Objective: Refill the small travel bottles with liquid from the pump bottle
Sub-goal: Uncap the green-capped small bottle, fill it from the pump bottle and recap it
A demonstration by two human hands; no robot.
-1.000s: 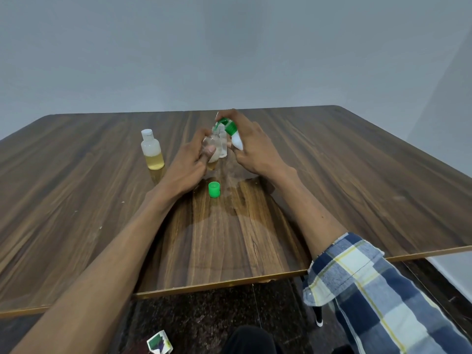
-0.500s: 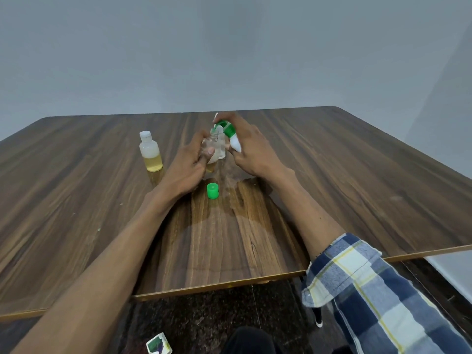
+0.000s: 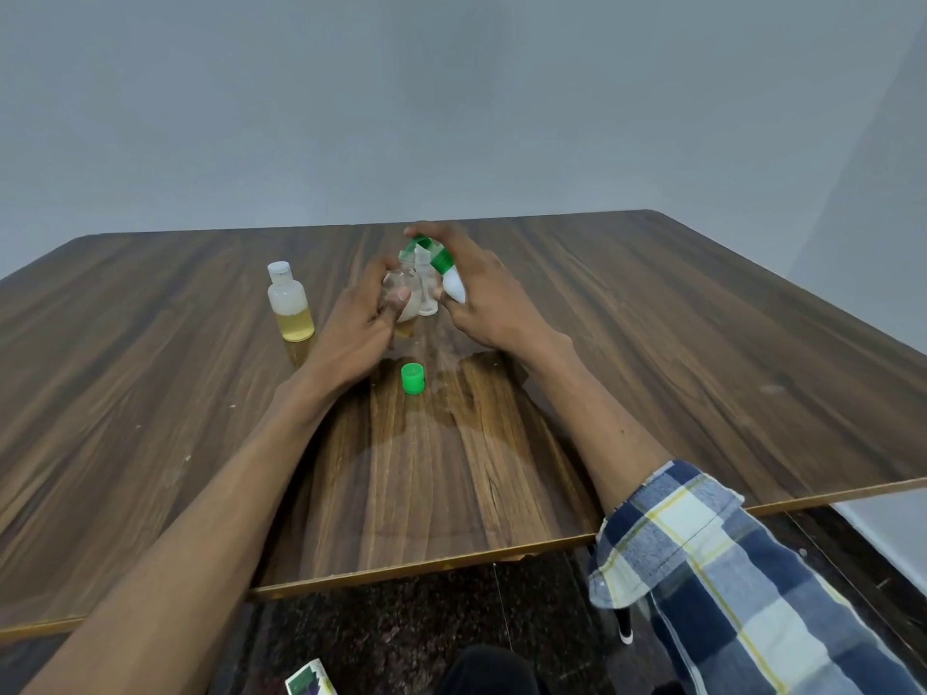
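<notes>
Left hand [image 3: 368, 313] grips small bottle [image 3: 401, 288]; right hand [image 3: 481, 298] grips tilted pump bottle [image 3: 448, 275] at 3 o'clock. Keep nozzle over mouth, press gently.

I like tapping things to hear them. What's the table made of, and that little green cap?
The table looks like glossy wood-grain laminate over board: streaky brown pattern, pale raw edge, though solid wood is possible. The green cap looks like smooth moulded plastic, bright and evenly coloured.

The hands [image 3: 426, 303] hide most of the pump bottle [image 3: 449, 278].
</notes>
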